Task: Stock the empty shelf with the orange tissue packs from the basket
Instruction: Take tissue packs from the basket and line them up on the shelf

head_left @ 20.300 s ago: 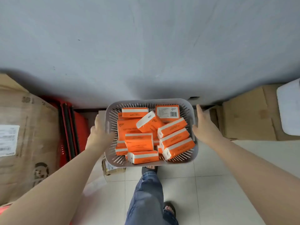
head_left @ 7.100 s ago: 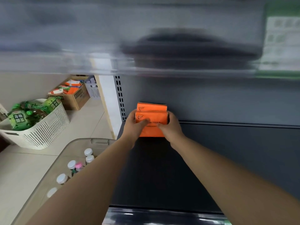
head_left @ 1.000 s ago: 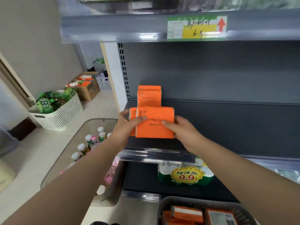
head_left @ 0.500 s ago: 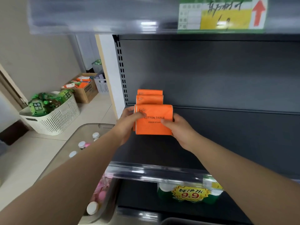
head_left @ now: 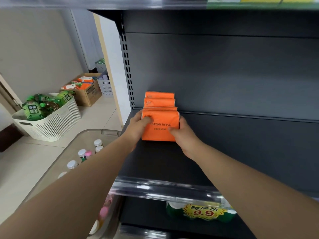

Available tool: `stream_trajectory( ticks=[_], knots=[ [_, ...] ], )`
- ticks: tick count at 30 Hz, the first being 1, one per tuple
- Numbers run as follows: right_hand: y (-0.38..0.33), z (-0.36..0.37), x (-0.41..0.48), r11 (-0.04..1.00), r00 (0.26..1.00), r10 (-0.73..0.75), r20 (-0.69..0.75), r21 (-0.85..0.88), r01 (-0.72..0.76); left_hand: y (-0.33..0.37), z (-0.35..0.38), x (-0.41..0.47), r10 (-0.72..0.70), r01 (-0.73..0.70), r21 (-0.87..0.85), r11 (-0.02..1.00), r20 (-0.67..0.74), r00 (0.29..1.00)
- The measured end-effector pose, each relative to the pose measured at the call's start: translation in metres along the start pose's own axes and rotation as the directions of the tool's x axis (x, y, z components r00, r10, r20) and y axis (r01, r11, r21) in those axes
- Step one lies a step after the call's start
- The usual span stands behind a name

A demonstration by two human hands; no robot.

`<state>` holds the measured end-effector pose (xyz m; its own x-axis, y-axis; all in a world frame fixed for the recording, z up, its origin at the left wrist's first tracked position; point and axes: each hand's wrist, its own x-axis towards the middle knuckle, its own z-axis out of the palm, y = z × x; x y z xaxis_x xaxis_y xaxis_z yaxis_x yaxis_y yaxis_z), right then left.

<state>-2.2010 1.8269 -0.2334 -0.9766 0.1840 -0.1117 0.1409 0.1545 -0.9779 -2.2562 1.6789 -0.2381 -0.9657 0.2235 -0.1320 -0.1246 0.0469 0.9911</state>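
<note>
On the dark shelf (head_left: 224, 152) an orange tissue pack (head_left: 160, 133) marked COTTON TISSUE stands upright at the front of a short row. My left hand (head_left: 138, 125) grips its left edge, thumb on the front face. My right hand (head_left: 181, 131) grips its right edge. Directly behind it a second pack shows only its top edge. Two more orange packs (head_left: 159, 100) stand further back against the rear panel, near the shelf's left end. The basket is out of view.
A clear bin (head_left: 82, 152) of capped bottles sits left of the shelf. Further left, a white basket (head_left: 50, 123) holds green packs beside a cardboard box (head_left: 86, 94). Green rolls with a 9.9 price tag (head_left: 203, 213) occupy the shelf below. The shelf surface to the right is bare.
Both hands have carried the front packs further in from the shelf's front edge and set them down behind which the two rear packs stand. The camera has moved closer.
</note>
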Motion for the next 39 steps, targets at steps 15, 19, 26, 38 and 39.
stream_trajectory(
  ticks=[15, 19, 26, 38, 39],
  knots=[
    [0.016, 0.006, 0.014, 0.992, 0.998, -0.05, -0.023, -0.121, 0.047, -0.006, 0.006, 0.0, 0.123, -0.126, 0.094, 0.988, 0.039, 0.992],
    [0.019, 0.007, 0.015, 0.988, 0.999, -0.038, -0.025, -0.154, 0.034, -0.011, 0.003, -0.001, 0.065, -0.069, 0.083, 0.994, 0.046, 0.997],
    [0.019, 0.001, 0.01, 0.981, 0.999, -0.044, -0.019, -0.192, 0.04, -0.012, 0.005, -0.004, 0.023, -0.022, 0.096, 0.995, -0.011, 1.0],
    [0.016, -0.019, -0.026, 0.935, 0.998, -0.045, -0.032, -0.352, 0.031, -0.013, 0.007, -0.031, 0.091, 0.024, 0.474, 0.88, -0.219, 0.971],
    [0.015, -0.022, -0.033, 0.928, 0.998, -0.055, -0.041, -0.37, 0.036, -0.01, 0.008, -0.038, 0.12, 0.011, 0.518, 0.855, -0.218, 0.968]
  ],
)
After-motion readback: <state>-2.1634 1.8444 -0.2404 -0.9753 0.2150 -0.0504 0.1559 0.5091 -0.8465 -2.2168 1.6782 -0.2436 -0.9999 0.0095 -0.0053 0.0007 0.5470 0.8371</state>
